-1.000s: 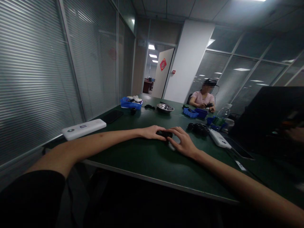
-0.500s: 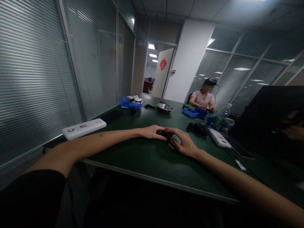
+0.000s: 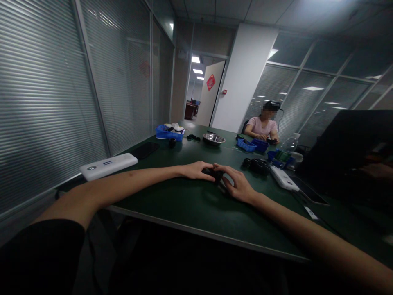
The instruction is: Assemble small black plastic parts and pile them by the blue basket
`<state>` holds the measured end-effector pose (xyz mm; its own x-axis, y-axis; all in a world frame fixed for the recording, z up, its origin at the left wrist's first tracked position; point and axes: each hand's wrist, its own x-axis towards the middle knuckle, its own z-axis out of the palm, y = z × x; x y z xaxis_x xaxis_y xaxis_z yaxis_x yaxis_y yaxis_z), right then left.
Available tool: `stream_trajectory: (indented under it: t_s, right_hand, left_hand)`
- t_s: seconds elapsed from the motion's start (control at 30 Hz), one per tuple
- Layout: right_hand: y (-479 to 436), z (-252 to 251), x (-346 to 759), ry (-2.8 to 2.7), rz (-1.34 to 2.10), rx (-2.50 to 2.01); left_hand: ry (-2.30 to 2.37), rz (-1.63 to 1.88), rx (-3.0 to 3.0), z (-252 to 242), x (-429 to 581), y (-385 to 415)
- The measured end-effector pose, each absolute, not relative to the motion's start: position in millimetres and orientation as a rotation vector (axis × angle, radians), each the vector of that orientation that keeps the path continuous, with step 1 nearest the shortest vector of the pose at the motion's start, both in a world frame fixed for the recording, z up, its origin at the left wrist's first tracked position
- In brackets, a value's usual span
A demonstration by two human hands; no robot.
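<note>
Both my hands meet over the green table [image 3: 190,209], around a small black object [image 3: 217,175]. My left hand [image 3: 195,169] grips it from the left, thumb on the near side and fingers on the far side. From the right, my right hand [image 3: 237,184] has its curved fingers closed on the object's other end, thumb low and close to it. The fingers hide much of the object, and its kind is too dark to make out. A pile of black parts [image 3: 258,165] lies to the right of my hands.
Farther back are a steel bowl [image 3: 214,142], a blue basket [image 3: 168,134] and several blue bins [image 3: 246,146]. White power banks lie left [image 3: 110,165] and right [image 3: 284,178]. Beyond a plastic bottle [image 3: 287,149], a person [image 3: 260,127] sits; a black screen-like panel [image 3: 350,151] stands right.
The black object has turned slightly between my fingers, and the pale bit seen below it shows less now. My arms have hardly moved.
</note>
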<state>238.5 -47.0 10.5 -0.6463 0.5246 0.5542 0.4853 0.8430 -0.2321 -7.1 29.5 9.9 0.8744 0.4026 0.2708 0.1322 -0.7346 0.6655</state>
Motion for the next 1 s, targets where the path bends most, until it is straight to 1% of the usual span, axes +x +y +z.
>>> stream_trajectory:
  t_s: [0.17,0.37,0.47,1.0]
  right_hand:
    - [-49.3,12.1,237.7,-2.405,0.061,-0.746]
    - [-51.6,14.5,233.0,-2.354,-0.128,-0.830]
    - [-50.2,13.3,232.6,-2.353,-0.168,-0.842]
    - [-47.9,13.9,233.7,-2.379,-0.055,-0.726]
  left_hand:
    - [0.413,0.532,2.366,8.4,-7.0,31.0]
    - [0.397,0.536,2.357,8.4,-7.1,29.6]
    - [0.432,0.519,2.350,9.2,-7.3,28.7]
    - [0.426,0.538,2.394,6.1,-7.2,33.2]
